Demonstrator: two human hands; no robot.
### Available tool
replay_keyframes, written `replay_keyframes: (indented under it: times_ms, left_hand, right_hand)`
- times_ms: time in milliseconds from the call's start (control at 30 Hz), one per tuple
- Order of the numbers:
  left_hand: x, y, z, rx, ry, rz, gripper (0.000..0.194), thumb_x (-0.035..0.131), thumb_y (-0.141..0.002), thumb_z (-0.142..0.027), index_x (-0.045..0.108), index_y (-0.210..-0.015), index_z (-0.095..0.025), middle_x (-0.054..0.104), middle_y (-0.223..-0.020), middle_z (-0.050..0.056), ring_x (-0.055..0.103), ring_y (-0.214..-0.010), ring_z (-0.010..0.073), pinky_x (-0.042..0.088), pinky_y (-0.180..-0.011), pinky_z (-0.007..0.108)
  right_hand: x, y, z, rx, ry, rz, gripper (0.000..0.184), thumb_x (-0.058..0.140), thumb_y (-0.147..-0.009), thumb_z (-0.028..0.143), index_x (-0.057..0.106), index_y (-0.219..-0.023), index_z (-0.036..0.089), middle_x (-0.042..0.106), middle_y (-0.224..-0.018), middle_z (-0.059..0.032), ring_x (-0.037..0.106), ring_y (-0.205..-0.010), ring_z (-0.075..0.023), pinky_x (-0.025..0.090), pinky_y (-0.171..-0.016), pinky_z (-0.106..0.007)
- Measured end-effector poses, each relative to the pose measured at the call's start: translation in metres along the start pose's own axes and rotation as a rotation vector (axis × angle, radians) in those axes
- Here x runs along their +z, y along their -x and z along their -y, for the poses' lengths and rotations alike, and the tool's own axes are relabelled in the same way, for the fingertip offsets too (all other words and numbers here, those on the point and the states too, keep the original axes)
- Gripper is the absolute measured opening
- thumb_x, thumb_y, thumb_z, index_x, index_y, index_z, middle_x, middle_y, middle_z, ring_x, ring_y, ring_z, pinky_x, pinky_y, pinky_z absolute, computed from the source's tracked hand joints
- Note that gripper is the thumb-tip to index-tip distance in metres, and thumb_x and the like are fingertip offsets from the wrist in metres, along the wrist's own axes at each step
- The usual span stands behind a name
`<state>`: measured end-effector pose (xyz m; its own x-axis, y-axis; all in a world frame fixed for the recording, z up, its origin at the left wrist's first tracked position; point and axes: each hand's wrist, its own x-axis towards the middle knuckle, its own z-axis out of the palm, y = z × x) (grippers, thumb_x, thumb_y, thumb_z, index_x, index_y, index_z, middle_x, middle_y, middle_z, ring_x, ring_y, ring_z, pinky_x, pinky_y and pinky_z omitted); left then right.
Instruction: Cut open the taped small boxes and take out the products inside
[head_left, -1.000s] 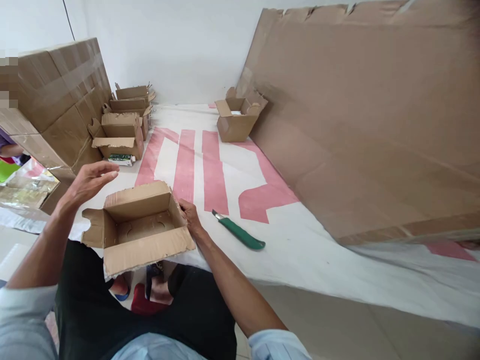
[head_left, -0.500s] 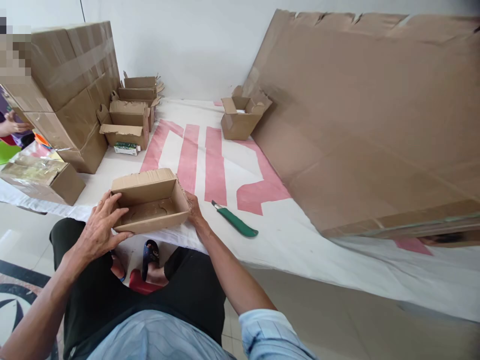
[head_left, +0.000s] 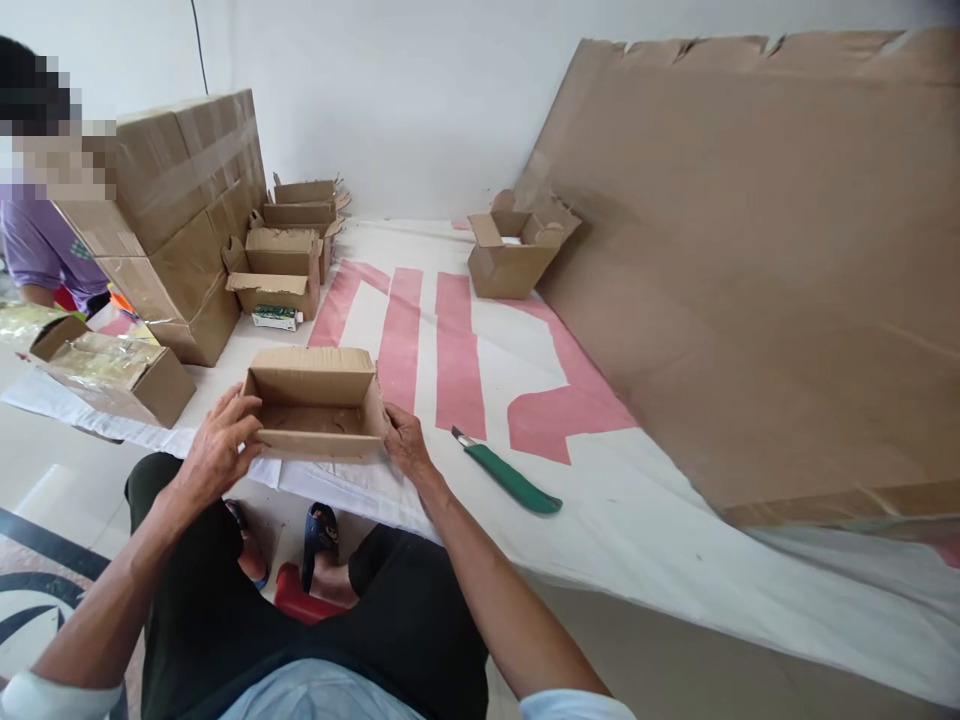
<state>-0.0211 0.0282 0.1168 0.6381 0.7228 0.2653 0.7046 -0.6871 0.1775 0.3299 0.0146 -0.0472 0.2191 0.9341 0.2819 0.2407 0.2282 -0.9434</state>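
Observation:
A small open cardboard box [head_left: 315, 385] sits at the near edge of a white sheet with red stripes [head_left: 465, 350]. My left hand [head_left: 217, 452] clasps its left end, fingers curled round the corner. At the box's right end my right hand [head_left: 405, 440] presses against the wall, thumb and fingers closed on it. The box is upright with its flaps folded in, and nothing shows inside it. A green utility knife [head_left: 510, 478] lies on the sheet just right of my right hand.
Several folded small boxes [head_left: 281, 250] stand at the back left beside a big taped carton [head_left: 172, 200]. Another open box [head_left: 514, 255] sits far back. A large cardboard sheet [head_left: 750, 260] leans on the right. A person in purple [head_left: 41, 250] sits at far left.
My left hand came down from the air onto the box's left end. The box's side flaps have been folded in, and the box now sits square to me.

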Motion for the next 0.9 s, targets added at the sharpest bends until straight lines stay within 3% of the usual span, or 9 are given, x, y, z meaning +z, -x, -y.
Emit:
replay_keyframes:
  times_ms: [100, 200, 333, 433, 567, 667, 800, 900]
  left_hand:
    - [-0.010, -0.052, 0.042, -0.051, -0.074, -0.008, 0.017, 0.067, -0.099, -0.023, 0.082, -0.108, -0.025, 0.076, -0.151, 0.015, 0.052, -0.165, 0.0432, 0.051, -0.134, 0.067]
    - [-0.019, -0.108, 0.078, -0.255, -0.210, 0.007, 0.028, 0.067, -0.093, -0.017, 0.084, -0.116, -0.023, 0.074, -0.153, 0.019, 0.052, -0.163, 0.0452, 0.056, -0.125, 0.066]
    - [-0.021, -0.151, 0.095, -0.388, -0.302, 0.058, 0.040, 0.069, -0.093, -0.018, 0.084, -0.129, -0.023, 0.075, -0.151, 0.020, 0.054, -0.156, 0.0443, 0.052, -0.125, 0.063]
    - [-0.016, -0.162, 0.090, -0.408, -0.351, 0.072, 0.038, 0.072, -0.095, -0.025, 0.083, -0.131, -0.025, 0.075, -0.151, 0.021, 0.051, -0.157, 0.0449, 0.050, -0.124, 0.064]
    - [-0.009, -0.173, 0.078, -0.503, -0.382, 0.046, 0.036, 0.058, -0.103, -0.021, 0.083, -0.129, -0.022, 0.077, -0.144, 0.024, 0.056, -0.150, 0.0452, 0.049, -0.119, 0.062]
    - [-0.013, -0.181, 0.071, -0.569, -0.369, 0.083, 0.039, 0.059, -0.103, -0.019, 0.082, -0.135, -0.017, 0.070, -0.154, 0.028, 0.058, -0.150, 0.0462, 0.049, -0.119, 0.061]
    - [-0.045, -0.173, 0.072, -0.493, -0.327, 0.078, 0.050, 0.080, -0.098, -0.033, 0.078, -0.146, -0.018, 0.061, -0.167, 0.025, 0.058, -0.153, 0.0473, 0.052, -0.123, 0.059]
    - [-0.085, -0.145, 0.081, -0.350, -0.159, 0.082, 0.083, 0.096, -0.085, -0.057, 0.074, -0.155, -0.018, 0.066, -0.164, 0.021, 0.065, -0.150, 0.0443, 0.054, -0.127, 0.054]
  right_hand:
    - [0.001, 0.000, 0.002, 0.049, -0.019, -0.040, 0.048, 0.060, -0.100, 0.067, 0.078, -0.094, 0.023, 0.073, -0.084, -0.0044, 0.066, -0.080, -0.0237, 0.056, -0.079, -0.037]
    - [0.001, -0.001, 0.002, 0.089, -0.048, -0.044, 0.050, 0.063, -0.097, 0.071, 0.079, -0.094, 0.024, 0.075, -0.084, -0.0056, 0.069, -0.081, -0.0250, 0.059, -0.078, -0.038]
    - [0.001, -0.004, 0.001, 0.096, -0.069, -0.057, 0.049, 0.065, -0.096, 0.070, 0.080, -0.095, 0.023, 0.076, -0.085, -0.0059, 0.068, -0.079, -0.0243, 0.058, -0.076, -0.038]
    - [0.002, -0.006, 0.001, 0.093, -0.080, -0.063, 0.046, 0.065, -0.095, 0.067, 0.081, -0.094, 0.023, 0.075, -0.084, -0.0053, 0.067, -0.079, -0.0241, 0.057, -0.076, -0.038]
    - [0.001, -0.006, 0.002, 0.087, -0.064, -0.071, 0.045, 0.065, -0.094, 0.066, 0.080, -0.090, 0.024, 0.074, -0.082, -0.0045, 0.067, -0.079, -0.0238, 0.056, -0.076, -0.037]
    - [0.000, -0.005, 0.002, 0.081, -0.055, -0.066, 0.046, 0.065, -0.095, 0.067, 0.078, -0.088, 0.024, 0.074, -0.081, -0.0044, 0.067, -0.079, -0.0238, 0.055, -0.077, -0.038]
    - [0.001, -0.005, -0.001, 0.081, -0.062, -0.062, 0.049, 0.064, -0.095, 0.070, 0.077, -0.086, 0.024, 0.074, -0.081, -0.0046, 0.067, -0.079, -0.0241, 0.055, -0.077, -0.038]
    - [0.003, -0.005, -0.003, 0.090, -0.072, -0.076, 0.049, 0.064, -0.095, 0.070, 0.077, -0.086, 0.024, 0.075, -0.082, -0.0051, 0.068, -0.080, -0.0246, 0.056, -0.076, -0.038]
